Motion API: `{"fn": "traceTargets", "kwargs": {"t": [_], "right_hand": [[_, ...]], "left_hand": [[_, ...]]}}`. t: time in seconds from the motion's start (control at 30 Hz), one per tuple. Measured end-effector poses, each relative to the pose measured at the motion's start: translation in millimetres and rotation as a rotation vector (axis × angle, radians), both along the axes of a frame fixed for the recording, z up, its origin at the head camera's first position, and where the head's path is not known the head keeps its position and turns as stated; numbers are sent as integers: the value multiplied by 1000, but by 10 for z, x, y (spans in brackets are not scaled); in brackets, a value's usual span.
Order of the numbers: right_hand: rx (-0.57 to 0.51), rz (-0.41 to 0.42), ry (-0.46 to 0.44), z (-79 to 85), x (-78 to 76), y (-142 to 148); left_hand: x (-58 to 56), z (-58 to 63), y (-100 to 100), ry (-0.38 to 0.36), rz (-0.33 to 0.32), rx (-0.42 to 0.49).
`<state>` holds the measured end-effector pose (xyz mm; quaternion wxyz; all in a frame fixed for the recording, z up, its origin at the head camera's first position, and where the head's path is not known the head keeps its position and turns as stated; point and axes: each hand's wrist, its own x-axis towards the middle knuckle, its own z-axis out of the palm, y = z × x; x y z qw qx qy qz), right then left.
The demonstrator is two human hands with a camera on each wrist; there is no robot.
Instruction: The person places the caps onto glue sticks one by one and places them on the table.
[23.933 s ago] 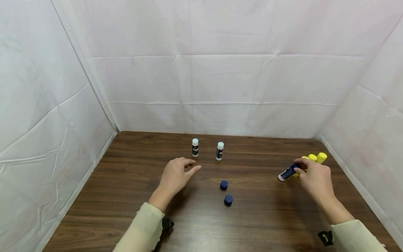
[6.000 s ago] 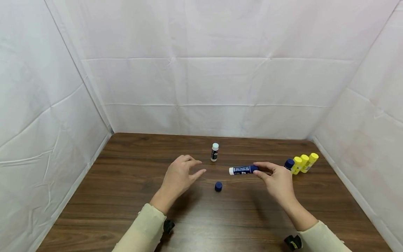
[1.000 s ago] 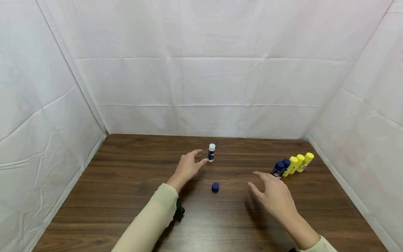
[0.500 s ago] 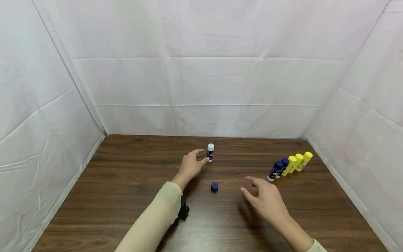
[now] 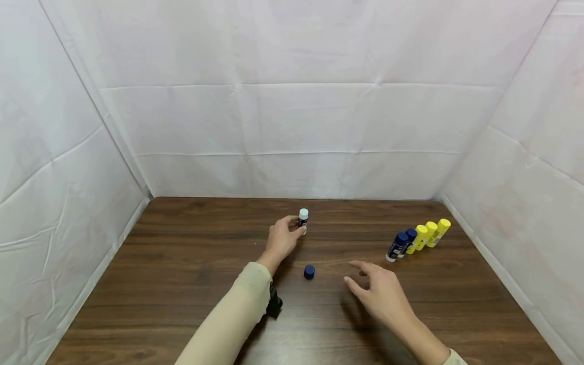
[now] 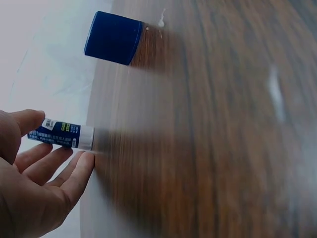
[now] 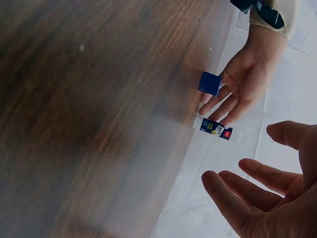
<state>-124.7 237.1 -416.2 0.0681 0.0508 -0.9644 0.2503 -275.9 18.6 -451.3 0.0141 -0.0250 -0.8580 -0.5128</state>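
Note:
An uncapped glue stick (image 5: pixel 303 221) with a dark blue label and white top stands upright toward the back of the table. My left hand (image 5: pixel 281 240) has its thumb and fingers around this tube; in the left wrist view, thumb and fingertips lie on opposite sides of the glue stick (image 6: pixel 62 134). Nearer to me, the loose blue cap (image 5: pixel 309 271) stands on the wood. To its right, my right hand (image 5: pixel 376 291) hovers over the table, fingers spread and holding nothing. The right wrist view also shows that hand (image 7: pixel 272 193) apart from the glue stick.
On the right, two blue-capped glue sticks (image 5: pixel 397 247) stand beside several yellow ones (image 5: pixel 421 237) in a slanting row. White cloth walls (image 5: pixel 292 175) enclose the brown wooden table (image 5: pixel 191 304) at the back and sides.
My left hand has moved onto the uncapped glue stick and closed around it. My right hand has drawn leftward, away from the row, where both blue-capped sticks now stand.

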Motion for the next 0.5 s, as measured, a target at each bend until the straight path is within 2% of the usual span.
{"fn": "traceTargets", "kwargs": {"t": [0.5], "right_hand": [[-30,3,-21,-1,-11,-11]], "left_hand": [[-92,-20,125,5,67,-34]]}}
